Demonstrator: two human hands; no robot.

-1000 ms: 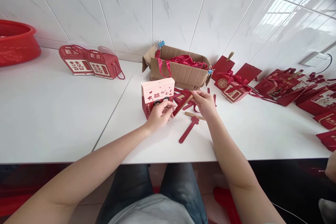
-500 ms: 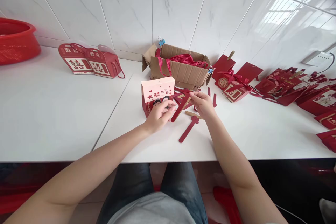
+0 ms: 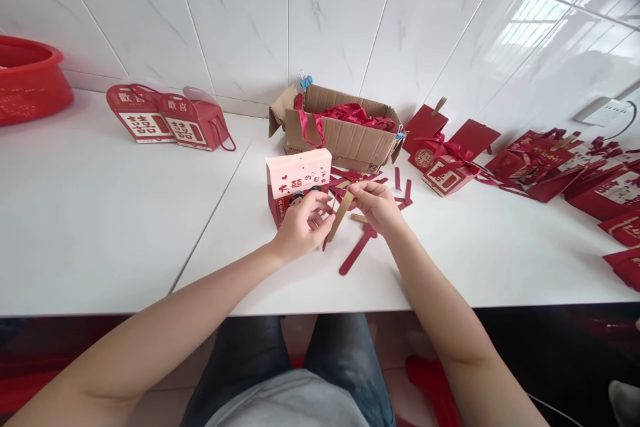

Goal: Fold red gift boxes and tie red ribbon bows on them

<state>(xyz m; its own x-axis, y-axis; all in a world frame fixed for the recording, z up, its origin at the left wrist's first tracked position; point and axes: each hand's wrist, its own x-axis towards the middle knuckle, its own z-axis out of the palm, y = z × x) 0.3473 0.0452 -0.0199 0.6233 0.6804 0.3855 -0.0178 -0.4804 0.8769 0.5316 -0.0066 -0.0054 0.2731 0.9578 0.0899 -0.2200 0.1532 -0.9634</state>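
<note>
My right hand (image 3: 380, 205) pinches the top end of a paper strip (image 3: 341, 215), its gold-brown face showing and its lower end hanging down. My left hand (image 3: 304, 223) is beside the strip, fingers curved and apart, with the thumb close to its edge. Whether it touches the strip, I cannot tell. Just behind the left hand stands a red gift box (image 3: 273, 197) with a pink top panel (image 3: 300, 170) bearing red characters; the hand hides part of its front. A dark red strip with a flower-shaped end (image 3: 356, 253) lies on the table near my right hand.
Several red strips (image 3: 403, 201) lie behind my right hand. A cardboard box (image 3: 345, 145) of red ribbons stands at the wall. Two red boxes (image 3: 193, 130) and a red basket (image 3: 35, 83) are on the left; red gift bags and boxes (image 3: 530, 163) fill the right.
The strip in my right hand has turned from its dark red face to its gold-brown face. My right hand has shifted slightly left and down. The left hand stays close to the strip.
</note>
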